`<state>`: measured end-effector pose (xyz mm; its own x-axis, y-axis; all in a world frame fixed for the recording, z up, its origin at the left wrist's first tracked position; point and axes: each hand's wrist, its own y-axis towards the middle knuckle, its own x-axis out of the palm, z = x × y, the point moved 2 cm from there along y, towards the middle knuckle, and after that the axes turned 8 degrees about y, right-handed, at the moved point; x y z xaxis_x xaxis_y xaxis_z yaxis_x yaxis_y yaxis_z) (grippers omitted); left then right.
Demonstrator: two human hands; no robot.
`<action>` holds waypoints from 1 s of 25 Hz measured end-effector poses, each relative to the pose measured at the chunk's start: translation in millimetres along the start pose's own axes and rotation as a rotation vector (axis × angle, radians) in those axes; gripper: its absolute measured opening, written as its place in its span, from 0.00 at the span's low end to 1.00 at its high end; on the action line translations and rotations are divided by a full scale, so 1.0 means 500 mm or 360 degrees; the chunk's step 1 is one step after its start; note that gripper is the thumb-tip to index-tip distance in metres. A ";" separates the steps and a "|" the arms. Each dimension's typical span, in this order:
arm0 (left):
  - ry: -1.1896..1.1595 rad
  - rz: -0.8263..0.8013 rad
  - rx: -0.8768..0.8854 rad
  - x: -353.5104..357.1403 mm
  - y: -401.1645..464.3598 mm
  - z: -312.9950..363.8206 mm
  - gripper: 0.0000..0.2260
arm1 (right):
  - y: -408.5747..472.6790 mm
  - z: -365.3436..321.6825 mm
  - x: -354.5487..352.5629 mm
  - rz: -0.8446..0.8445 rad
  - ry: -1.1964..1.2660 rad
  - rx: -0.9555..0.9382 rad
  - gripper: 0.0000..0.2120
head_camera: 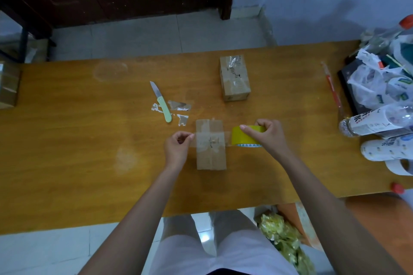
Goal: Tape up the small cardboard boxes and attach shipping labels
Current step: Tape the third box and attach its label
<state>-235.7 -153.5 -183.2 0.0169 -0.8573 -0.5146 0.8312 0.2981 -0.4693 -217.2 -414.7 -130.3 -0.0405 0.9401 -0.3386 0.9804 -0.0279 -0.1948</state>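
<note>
A small cardboard box (211,156) lies on the wooden table (89,163) in front of me, with tape strips crossing its top. My right hand (267,135) grips a yellow tape roll (240,137) just right of the box. A clear strip of tape (202,139) runs from the roll across the box top. My left hand (178,146) pinches the strip's free end at the box's left side. A second taped box (234,78) stands farther back on the table.
A folding knife with a pale green handle (162,105) lies left of the boxes among torn tape scraps (180,106). Plastic bags (380,82), bottles (377,121) and a red-white stick (333,88) crowd the right end. Another box (7,87) sits at the far left edge.
</note>
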 end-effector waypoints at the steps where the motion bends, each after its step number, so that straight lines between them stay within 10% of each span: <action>1: 0.0011 0.0008 -0.0006 0.003 -0.001 -0.003 0.05 | 0.002 0.005 0.002 -0.0006 -0.0009 -0.0004 0.24; 25: 0.0098 0.0323 -0.0196 -0.084 0.001 -0.107 0.06 | 0.017 0.058 0.214 -0.0299 0.0228 0.0206 0.22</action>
<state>-265.9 -94.7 -200.2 0.1394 -0.7485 -0.6483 0.7403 0.5135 -0.4338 -218.7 -324.1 -194.9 -0.1825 0.9712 -0.1533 0.9251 0.1168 -0.3613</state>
